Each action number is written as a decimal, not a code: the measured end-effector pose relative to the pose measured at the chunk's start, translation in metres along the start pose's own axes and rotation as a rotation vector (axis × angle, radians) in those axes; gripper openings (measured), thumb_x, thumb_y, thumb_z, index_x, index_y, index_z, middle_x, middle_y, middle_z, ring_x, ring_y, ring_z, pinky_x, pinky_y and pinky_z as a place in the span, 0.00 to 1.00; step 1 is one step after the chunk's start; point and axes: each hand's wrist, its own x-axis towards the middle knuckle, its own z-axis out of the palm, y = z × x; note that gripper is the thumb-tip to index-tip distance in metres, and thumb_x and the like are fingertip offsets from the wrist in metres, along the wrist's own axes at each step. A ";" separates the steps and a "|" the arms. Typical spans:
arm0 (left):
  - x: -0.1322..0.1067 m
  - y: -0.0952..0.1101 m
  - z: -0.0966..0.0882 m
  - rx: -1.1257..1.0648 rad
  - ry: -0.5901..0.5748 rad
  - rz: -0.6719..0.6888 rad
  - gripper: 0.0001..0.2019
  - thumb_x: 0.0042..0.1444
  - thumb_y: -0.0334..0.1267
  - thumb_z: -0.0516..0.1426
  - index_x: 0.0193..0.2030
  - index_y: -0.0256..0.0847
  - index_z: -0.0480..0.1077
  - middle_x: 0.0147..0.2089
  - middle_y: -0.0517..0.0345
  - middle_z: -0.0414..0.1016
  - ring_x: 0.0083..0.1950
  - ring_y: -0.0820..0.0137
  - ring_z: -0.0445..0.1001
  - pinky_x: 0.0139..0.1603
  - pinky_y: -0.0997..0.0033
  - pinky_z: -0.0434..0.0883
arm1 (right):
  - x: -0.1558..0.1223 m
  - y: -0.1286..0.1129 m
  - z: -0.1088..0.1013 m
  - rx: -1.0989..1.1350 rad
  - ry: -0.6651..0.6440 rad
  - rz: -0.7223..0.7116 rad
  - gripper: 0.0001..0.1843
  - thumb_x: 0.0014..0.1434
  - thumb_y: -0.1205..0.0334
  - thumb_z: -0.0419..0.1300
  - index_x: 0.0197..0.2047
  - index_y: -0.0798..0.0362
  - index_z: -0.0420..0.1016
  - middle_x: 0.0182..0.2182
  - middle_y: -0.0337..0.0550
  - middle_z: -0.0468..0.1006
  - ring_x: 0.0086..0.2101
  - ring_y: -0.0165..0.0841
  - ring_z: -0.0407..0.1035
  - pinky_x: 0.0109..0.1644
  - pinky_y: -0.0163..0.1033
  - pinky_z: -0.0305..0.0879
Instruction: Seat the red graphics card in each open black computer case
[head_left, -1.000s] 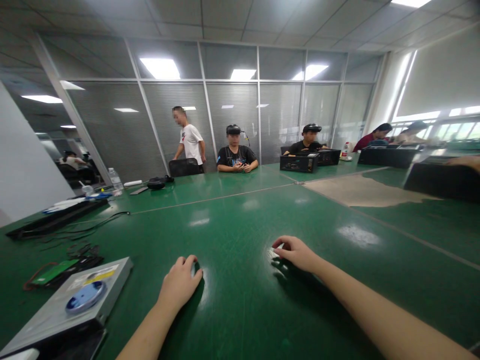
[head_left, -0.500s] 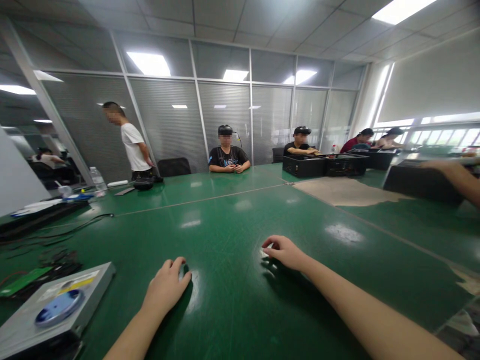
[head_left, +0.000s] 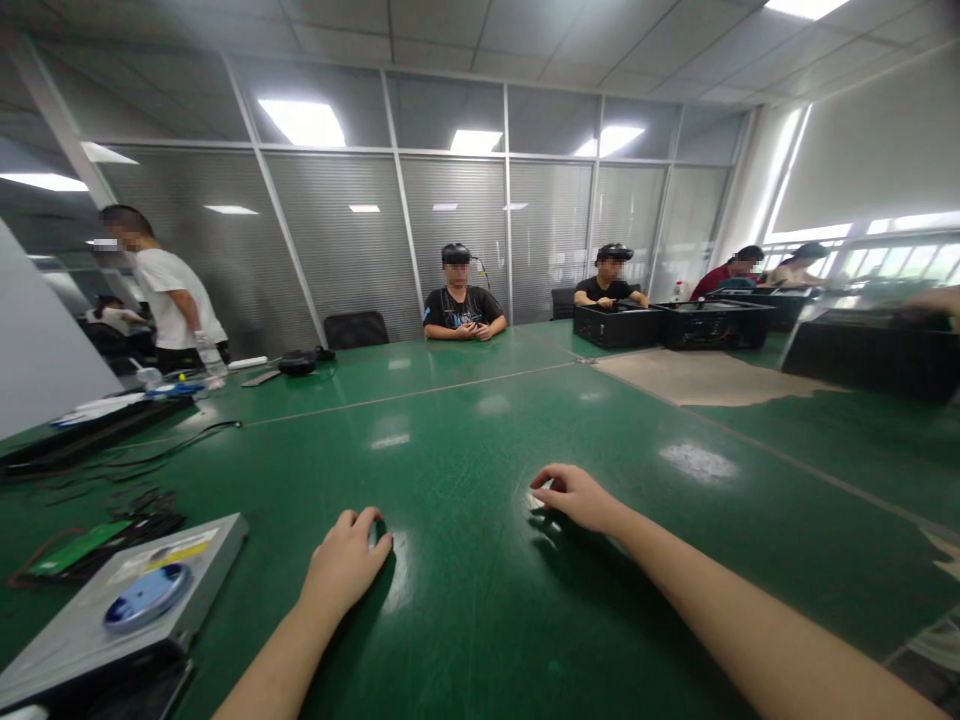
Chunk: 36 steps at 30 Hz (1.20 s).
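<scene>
My left hand (head_left: 346, 562) rests on the green tabletop (head_left: 465, 600), its fingers loosely bent and the thumb apart from them. Nothing shows in it. Farther out and to the right, my right hand (head_left: 579, 499) lies on the same surface with curved fingers; a small gap is visible between thumb and fingers, and no object can be seen there. Nearest to my left hand is a silver optical drive (head_left: 214, 550) with a yellow-marked label. A round blue lid-like piece (head_left: 148, 597) sits on top of it.
Behind the drive lie a green circuit board (head_left: 81, 548) and dark cables. A water bottle (head_left: 210, 360) stands at the far left. Several people are around the table, one seated opposite (head_left: 465, 312). Black cases (head_left: 712, 325) and brown paper (head_left: 697, 376) occupy the right side.
The view has shifted slightly, so the table things appear farther right. The person in the white shirt has moved left. Both my hands keep nearly the same pose on the table.
</scene>
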 end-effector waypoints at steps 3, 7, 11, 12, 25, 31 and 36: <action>0.000 -0.001 0.003 0.006 0.023 0.006 0.21 0.59 0.50 0.49 0.54 0.44 0.67 0.49 0.48 0.67 0.47 0.60 0.73 0.46 0.62 0.69 | 0.000 0.002 0.000 -0.010 0.000 -0.002 0.14 0.58 0.56 0.61 0.43 0.55 0.77 0.30 0.43 0.79 0.30 0.32 0.71 0.35 0.36 0.64; -0.001 -0.001 0.004 0.016 0.041 0.012 0.20 0.59 0.50 0.49 0.54 0.44 0.67 0.48 0.49 0.67 0.47 0.60 0.72 0.47 0.63 0.68 | 0.001 0.003 0.000 -0.004 -0.007 -0.001 0.15 0.58 0.54 0.61 0.43 0.55 0.77 0.29 0.43 0.79 0.30 0.33 0.71 0.35 0.37 0.64; -0.003 0.001 0.003 0.012 0.048 0.014 0.21 0.59 0.49 0.49 0.55 0.44 0.67 0.48 0.49 0.67 0.48 0.60 0.72 0.47 0.62 0.68 | 0.001 0.005 0.000 0.004 -0.015 -0.011 0.15 0.58 0.54 0.61 0.43 0.55 0.78 0.29 0.44 0.79 0.30 0.34 0.71 0.35 0.37 0.64; -0.003 0.002 0.002 0.012 0.046 0.010 0.21 0.59 0.49 0.49 0.56 0.44 0.66 0.49 0.49 0.67 0.48 0.60 0.72 0.48 0.62 0.68 | 0.001 0.005 0.001 0.002 -0.016 -0.012 0.15 0.58 0.54 0.61 0.43 0.55 0.78 0.29 0.44 0.79 0.30 0.34 0.71 0.35 0.37 0.64; 0.000 0.003 -0.003 0.000 -0.014 0.003 0.22 0.58 0.53 0.47 0.53 0.44 0.68 0.48 0.50 0.67 0.45 0.60 0.73 0.45 0.62 0.69 | 0.000 0.002 0.001 -0.026 0.020 -0.033 0.13 0.58 0.56 0.61 0.43 0.55 0.78 0.30 0.42 0.77 0.31 0.32 0.70 0.36 0.36 0.65; 0.004 0.000 -0.003 -0.009 -0.035 -0.006 0.24 0.59 0.54 0.46 0.54 0.43 0.67 0.49 0.48 0.67 0.46 0.58 0.73 0.43 0.61 0.70 | 0.000 -0.012 -0.013 -0.131 0.180 -0.182 0.13 0.58 0.59 0.61 0.45 0.54 0.75 0.38 0.45 0.76 0.35 0.32 0.70 0.41 0.38 0.66; 0.010 -0.007 0.005 -0.031 -0.029 -0.003 0.26 0.58 0.56 0.46 0.55 0.44 0.67 0.50 0.47 0.67 0.46 0.57 0.73 0.42 0.60 0.70 | 0.025 -0.005 -0.089 -0.349 0.528 -0.235 0.15 0.60 0.56 0.59 0.48 0.54 0.73 0.42 0.49 0.75 0.41 0.36 0.70 0.47 0.41 0.65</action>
